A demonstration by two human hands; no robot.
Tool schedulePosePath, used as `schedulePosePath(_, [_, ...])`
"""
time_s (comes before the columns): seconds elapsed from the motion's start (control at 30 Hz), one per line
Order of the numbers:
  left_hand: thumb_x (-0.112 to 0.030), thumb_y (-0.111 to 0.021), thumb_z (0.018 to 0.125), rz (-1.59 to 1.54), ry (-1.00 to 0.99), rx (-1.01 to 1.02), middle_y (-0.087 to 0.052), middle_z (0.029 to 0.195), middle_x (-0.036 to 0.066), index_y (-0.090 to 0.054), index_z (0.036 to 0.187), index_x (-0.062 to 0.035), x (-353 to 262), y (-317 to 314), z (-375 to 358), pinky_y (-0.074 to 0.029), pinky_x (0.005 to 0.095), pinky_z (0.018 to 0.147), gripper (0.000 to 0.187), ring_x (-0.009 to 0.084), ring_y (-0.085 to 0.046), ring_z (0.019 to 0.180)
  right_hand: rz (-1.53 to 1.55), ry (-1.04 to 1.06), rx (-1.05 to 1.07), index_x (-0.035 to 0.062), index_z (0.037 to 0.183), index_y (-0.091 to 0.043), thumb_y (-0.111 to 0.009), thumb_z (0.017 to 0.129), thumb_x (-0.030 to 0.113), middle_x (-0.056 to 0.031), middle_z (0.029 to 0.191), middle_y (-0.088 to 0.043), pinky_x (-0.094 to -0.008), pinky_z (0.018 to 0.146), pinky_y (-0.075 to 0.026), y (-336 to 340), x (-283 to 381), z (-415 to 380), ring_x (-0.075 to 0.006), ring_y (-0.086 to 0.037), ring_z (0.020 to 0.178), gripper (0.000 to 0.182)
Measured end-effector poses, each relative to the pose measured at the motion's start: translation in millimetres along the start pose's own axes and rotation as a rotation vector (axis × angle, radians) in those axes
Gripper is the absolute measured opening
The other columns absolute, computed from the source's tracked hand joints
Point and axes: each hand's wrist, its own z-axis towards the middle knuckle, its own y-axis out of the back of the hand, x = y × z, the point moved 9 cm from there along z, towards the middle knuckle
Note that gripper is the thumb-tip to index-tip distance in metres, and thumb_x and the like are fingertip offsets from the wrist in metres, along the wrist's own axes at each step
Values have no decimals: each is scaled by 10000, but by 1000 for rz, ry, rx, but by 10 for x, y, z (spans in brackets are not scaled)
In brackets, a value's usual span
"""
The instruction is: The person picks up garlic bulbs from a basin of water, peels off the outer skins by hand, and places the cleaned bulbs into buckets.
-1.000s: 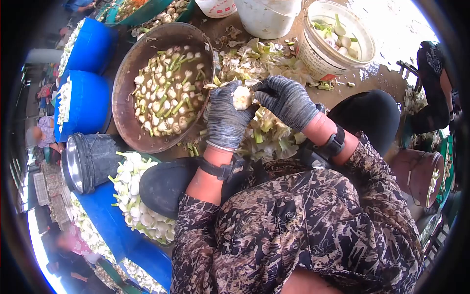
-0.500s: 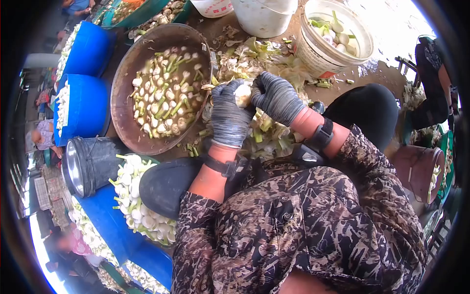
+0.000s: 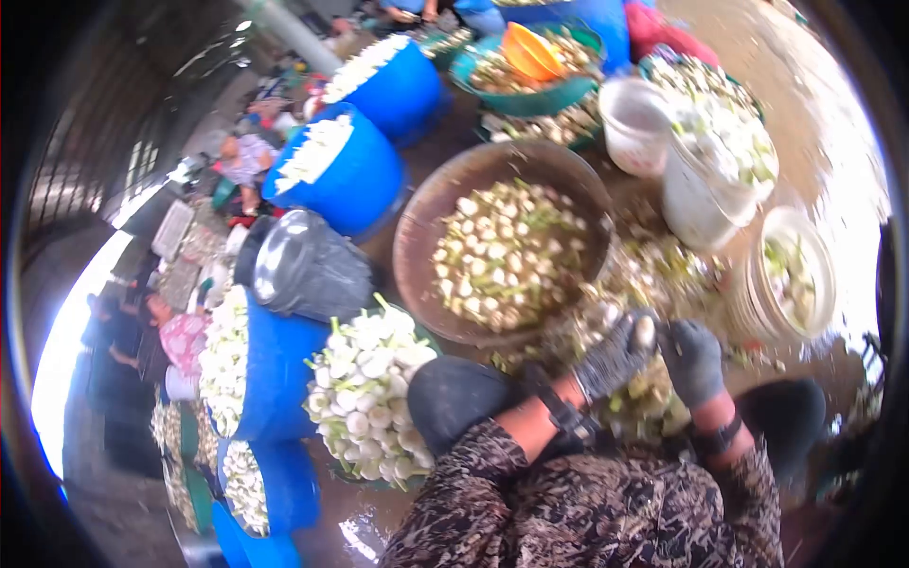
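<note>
My left hand (image 3: pixel 614 358), in a grey glove, is closed round a pale bulb (image 3: pixel 645 331) that shows at its fingertips. Close by on the right is my right hand (image 3: pixel 691 360), also gloved, its fingers curled near the bulb; whether they hold anything is too blurred to tell. Under and behind both hands lie peeled skins and leaf scraps (image 3: pixel 663 284). To the left of my hands stands a wide brown basin (image 3: pixel 417 237) with bulbs in liquid. A heap of trimmed white bulbs (image 3: pixel 369 407) lies beside my left knee.
Blue tubs (image 3: pixel 365 185) of white bulbs stand on the left. A dark lidded bucket (image 3: pixel 322 270) is beside them. White buckets (image 3: pixel 696 204) stand beyond the scraps, and a pale bucket (image 3: pixel 757 293) is at right. A person (image 3: pixel 180 336) sits far left.
The view has swung to the left, so the basin and hands appear further right. My hands have come slightly apart, with the bulb staying in my left hand.
</note>
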Motion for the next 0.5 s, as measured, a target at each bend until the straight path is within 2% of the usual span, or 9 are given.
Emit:
schedulePosePath(0.07, [-68,-531,900,-73,-42,-35,-551,1128,125,-481,1228,-26,-186,59,-31,-421,357,969,334,240,-521,1079,31,-53,-2,82,807,-638,-688,781,106,-132,760,-629,-426,646,-475,-55,-57,-33,-341,-605,724,61])
schedulePosePath(0.13, [-87,-516,927,78,-81,-19,-562,1074,120,-497,1196,-33,-310,69,-30,-445,357,909,275,236,-534,1013,-19,-55,-6,73,806,-634,-686,789,102,-130,746,-628,-423,644,-482,-84,-71,-34,-337,-610,706,61])
schedulePosePath(0.2, [-8,-525,876,14,-47,81,-515,1199,74,-449,1297,-57,-247,31,-46,-376,324,1026,431,182,-485,1130,12,5,-12,62,804,-627,-681,793,87,-136,726,-625,-400,634,-489,-93,4,-32,-321,-620,686,60])
schedulePosePath(0.27, [-9,-515,883,35,-24,56,-543,1145,78,-450,1300,-57,-219,14,-46,-381,312,1005,425,168,-485,1108,102,-125,11,57,798,-618,-667,801,68,-147,719,-622,-380,612,-490,-208,-194,-78,-320,-620,666,50])
schedulePosePath(0.3, [-11,-519,879,30,-8,92,-538,1155,85,-449,1301,-53,-179,29,-68,-379,314,1008,430,170,-483,1115,19,-80,4,43,800,-599,-666,812,68,-118,687,-610,-345,584,-480,-248,-208,-96,-251,-605,614,73])
schedulePosePath(0.33, [-14,-522,875,15,13,128,-533,1165,92,-448,1302,-48,-304,19,-114,-376,316,1012,435,172,-481,1122,19,-79,14,43,800,-599,-666,812,68,-118,687,-610,-345,584,-480,-236,-182,-130,-251,-605,614,73])
schedulePosePath(0.4, [-20,-524,872,38,-12,135,-525,1179,96,-441,1307,-46,-407,9,-138,-372,320,1017,444,176,-477,1134,280,-271,83,29,803,-575,-682,820,92,-70,655,-578,-320,557,-460,-297,-278,-132,-163,-566,590,126])
schedulePosePath(0.43, [-26,-526,869,59,-33,143,-517,1193,100,-433,1313,-45,-453,13,-142,-368,323,1022,454,181,-472,1146,282,-264,82,29,804,-575,-682,820,92,-70,655,-578,-320,557,-460,-336,-319,-123,-163,-566,590,126])
schedulePosePath(0.5, [-31,-529,863,21,-37,177,-510,1205,101,-420,1326,-47,-488,17,-132,-363,325,1028,476,187,-469,1156,769,-601,176,18,837,-557,-670,841,89,-45,649,-549,-303,559,-442,-660,-649,-279,-110,-514,604,133])
